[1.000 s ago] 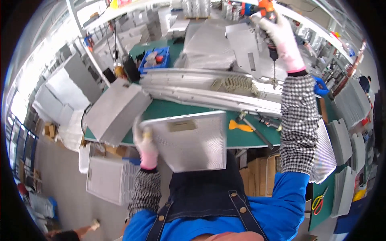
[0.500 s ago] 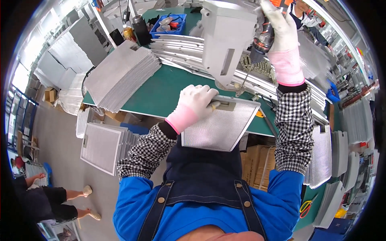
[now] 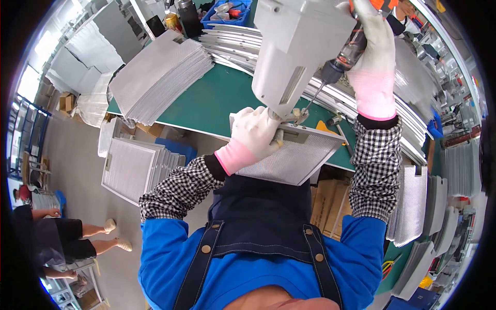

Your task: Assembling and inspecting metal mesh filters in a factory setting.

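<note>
A rectangular metal mesh filter panel [image 3: 302, 157] lies at the near edge of the green table [image 3: 212, 103]. My left hand [image 3: 254, 135], in a white and pink glove, presses on the panel's far edge beside a small latch part. My right hand [image 3: 371, 57], gloved the same way, grips a hanging power screwdriver [image 3: 345, 54]; its bit points down at the panel's far edge, close to my left fingers. A grey box-shaped housing [image 3: 299, 44] hangs above the panel and hides part of the table.
A stack of mesh panels [image 3: 160, 75] lies on the table's left end. More panels [image 3: 129, 168] are stacked on the floor at left and on racks at right [image 3: 413, 206]. Long metal strips [image 3: 232, 44] and a blue bin [image 3: 227, 10] lie behind. A person's legs [image 3: 88, 237] appear lower left.
The panel went from held upright in my left hand to lying flat on the table edge. My right hand brought the screwdriver down from high up to the panel's far edge.
</note>
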A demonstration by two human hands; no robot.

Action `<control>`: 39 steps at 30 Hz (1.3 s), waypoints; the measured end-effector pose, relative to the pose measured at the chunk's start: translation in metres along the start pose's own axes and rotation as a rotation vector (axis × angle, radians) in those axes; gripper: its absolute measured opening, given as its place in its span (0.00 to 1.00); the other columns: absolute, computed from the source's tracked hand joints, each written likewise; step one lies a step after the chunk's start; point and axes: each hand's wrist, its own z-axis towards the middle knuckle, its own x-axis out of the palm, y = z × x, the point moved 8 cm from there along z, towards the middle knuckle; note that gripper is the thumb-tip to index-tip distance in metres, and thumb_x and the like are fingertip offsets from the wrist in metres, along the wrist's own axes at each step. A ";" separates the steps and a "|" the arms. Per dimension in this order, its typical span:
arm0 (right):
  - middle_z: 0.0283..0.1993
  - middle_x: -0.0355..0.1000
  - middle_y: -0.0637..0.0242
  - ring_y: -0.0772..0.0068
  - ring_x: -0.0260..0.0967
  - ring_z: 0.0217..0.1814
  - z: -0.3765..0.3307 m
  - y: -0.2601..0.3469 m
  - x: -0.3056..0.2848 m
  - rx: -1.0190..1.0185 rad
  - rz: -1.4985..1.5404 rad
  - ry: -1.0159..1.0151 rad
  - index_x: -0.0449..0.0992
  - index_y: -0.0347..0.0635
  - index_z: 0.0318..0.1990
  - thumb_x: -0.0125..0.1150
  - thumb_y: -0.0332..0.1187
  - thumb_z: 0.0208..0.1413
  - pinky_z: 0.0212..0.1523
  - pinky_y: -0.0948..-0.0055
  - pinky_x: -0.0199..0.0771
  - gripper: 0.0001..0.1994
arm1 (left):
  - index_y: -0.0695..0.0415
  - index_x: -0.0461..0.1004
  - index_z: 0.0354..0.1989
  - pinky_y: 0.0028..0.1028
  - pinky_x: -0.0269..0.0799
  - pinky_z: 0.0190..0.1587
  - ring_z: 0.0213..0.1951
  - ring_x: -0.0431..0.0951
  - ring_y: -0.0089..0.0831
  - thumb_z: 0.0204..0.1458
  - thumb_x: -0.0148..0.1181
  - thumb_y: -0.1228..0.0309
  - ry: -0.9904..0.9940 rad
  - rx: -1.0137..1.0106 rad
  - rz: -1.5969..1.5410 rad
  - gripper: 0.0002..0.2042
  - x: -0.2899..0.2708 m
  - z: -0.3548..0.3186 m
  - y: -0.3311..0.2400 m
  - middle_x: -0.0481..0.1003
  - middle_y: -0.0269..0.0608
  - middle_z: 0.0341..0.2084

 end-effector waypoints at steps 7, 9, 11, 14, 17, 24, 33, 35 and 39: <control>0.27 0.67 0.75 0.84 0.61 0.30 -0.002 -0.004 0.008 -0.082 0.000 0.082 0.73 0.42 0.38 0.60 0.45 0.61 0.33 0.80 0.58 0.14 | 0.43 0.79 0.47 0.36 0.69 0.36 0.36 0.77 0.34 0.44 0.65 0.65 0.060 0.042 -0.014 0.18 -0.003 -0.001 -0.010 0.76 0.35 0.36; 0.27 0.67 0.75 0.84 0.61 0.30 -0.002 -0.001 0.009 -0.084 -0.023 0.094 0.73 0.42 0.39 0.60 0.45 0.61 0.33 0.80 0.57 0.14 | 0.40 0.79 0.48 0.37 0.69 0.37 0.36 0.77 0.34 0.47 0.66 0.61 0.150 -0.013 -0.008 0.18 0.003 -0.002 -0.007 0.77 0.34 0.37; 0.27 0.67 0.76 0.84 0.60 0.29 -0.003 0.001 0.011 -0.084 -0.046 0.107 0.73 0.42 0.39 0.60 0.45 0.61 0.33 0.80 0.57 0.14 | 0.39 0.79 0.49 0.37 0.69 0.37 0.36 0.77 0.35 0.47 0.65 0.60 0.146 -0.014 -0.014 0.18 0.004 -0.002 -0.007 0.77 0.34 0.36; 0.26 0.66 0.75 0.84 0.60 0.29 -0.003 -0.002 0.009 -0.052 -0.026 0.076 0.73 0.42 0.38 0.60 0.44 0.60 0.32 0.79 0.57 0.14 | 0.38 0.79 0.50 0.38 0.69 0.37 0.36 0.77 0.35 0.48 0.65 0.58 0.116 0.000 -0.025 0.18 0.004 -0.002 -0.007 0.78 0.34 0.36; 0.26 0.66 0.75 0.84 0.60 0.29 0.005 -0.014 0.014 -0.054 -0.028 0.149 0.72 0.42 0.38 0.61 0.44 0.60 0.32 0.79 0.57 0.14 | 0.38 0.80 0.48 0.38 0.70 0.37 0.36 0.77 0.36 0.47 0.66 0.57 0.080 0.008 -0.024 0.18 0.014 -0.009 -0.002 0.77 0.34 0.37; 0.45 0.74 0.64 0.76 0.73 0.46 -0.019 -0.025 -0.009 -0.222 -0.204 0.215 0.73 0.40 0.53 0.61 0.34 0.60 0.47 0.74 0.74 0.16 | 0.43 0.81 0.42 0.39 0.70 0.33 0.30 0.77 0.37 0.41 0.70 0.59 -0.081 0.117 -0.160 0.17 0.030 -0.010 0.008 0.76 0.33 0.28; 0.43 0.76 0.68 0.78 0.74 0.38 -0.055 -0.033 0.012 0.040 0.252 0.413 0.75 0.38 0.51 0.58 0.23 0.60 0.37 0.81 0.74 0.12 | 0.45 0.77 0.25 0.32 0.70 0.32 0.27 0.75 0.28 0.37 0.68 0.63 0.003 0.176 -0.141 0.07 -0.006 -0.003 -0.019 0.72 0.28 0.24; 0.42 0.75 0.69 0.79 0.74 0.37 -0.054 -0.037 0.010 0.071 0.301 0.403 0.75 0.38 0.50 0.58 0.23 0.59 0.36 0.81 0.74 0.11 | 0.45 0.77 0.24 0.31 0.70 0.31 0.27 0.75 0.26 0.37 0.68 0.63 0.003 0.176 -0.191 0.07 -0.024 0.006 -0.028 0.72 0.27 0.24; 0.38 0.74 0.72 0.83 0.71 0.34 -0.049 -0.047 0.025 0.068 0.305 0.411 0.75 0.38 0.48 0.59 0.23 0.57 0.34 0.80 0.72 0.11 | 0.50 0.80 0.29 0.36 0.73 0.34 0.31 0.78 0.35 0.37 0.66 0.65 -0.108 0.244 -0.124 0.09 0.013 -0.041 0.014 0.76 0.35 0.28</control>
